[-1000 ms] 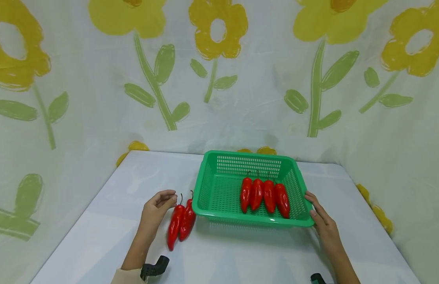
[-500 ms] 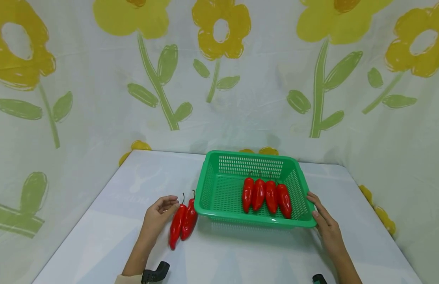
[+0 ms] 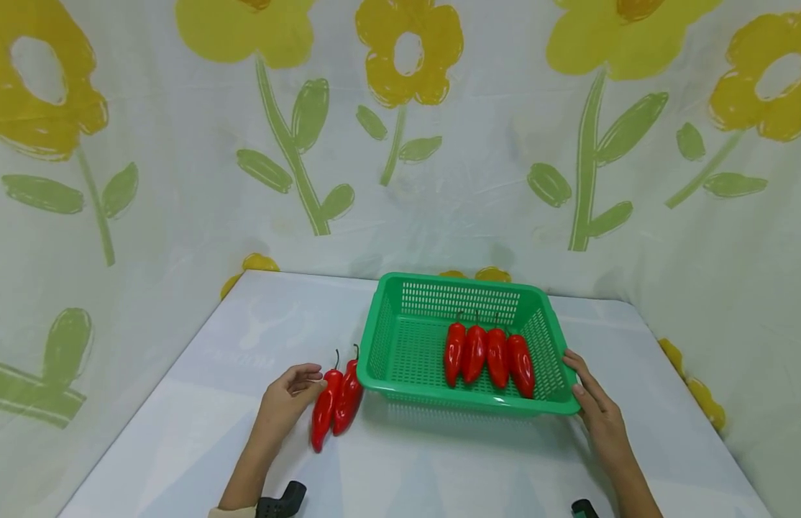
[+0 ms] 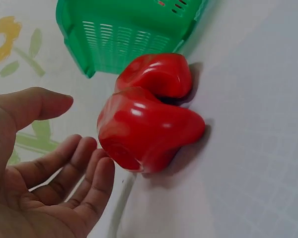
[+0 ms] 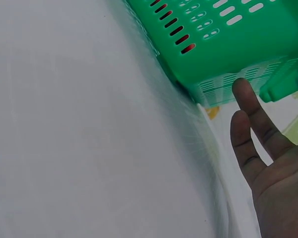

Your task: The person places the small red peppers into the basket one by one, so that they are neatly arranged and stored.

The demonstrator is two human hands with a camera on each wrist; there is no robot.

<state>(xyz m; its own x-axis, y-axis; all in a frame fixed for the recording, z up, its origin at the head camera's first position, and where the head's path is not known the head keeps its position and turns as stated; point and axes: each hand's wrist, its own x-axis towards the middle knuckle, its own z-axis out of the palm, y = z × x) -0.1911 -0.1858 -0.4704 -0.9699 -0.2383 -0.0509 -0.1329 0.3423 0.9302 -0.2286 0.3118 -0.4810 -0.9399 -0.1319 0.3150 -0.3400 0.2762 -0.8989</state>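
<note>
Two glossy red peppers lie side by side on the table, left of a green basket [image 3: 400, 394]. My left hand [image 3: 286, 404] is beside the outer pepper [image 3: 326, 411]. In the left wrist view its thumb and fingers [image 4: 102, 186] are spread apart, and the fingertips are at or very near that pepper's end; contact is hard to tell. The inner pepper [image 3: 349, 400] lies close to the basket's left side. My right hand [image 3: 601, 421] holds the basket's right rim, with lower fingers [image 5: 242, 141] along the outer wall in the right wrist view. Its other fingers are partly out of that view.
Several more red peppers [image 3: 490, 356] lie in a row in the right half of the basket. The white table [image 3: 433, 467] reaches back to a cloth [image 3: 478, 216] printed with yellow flowers, which also hangs along both sides.
My left hand has come down slightly, closer to the outer pepper's stem end. The right hand stays at the basket rim. The head view has shifted a little.
</note>
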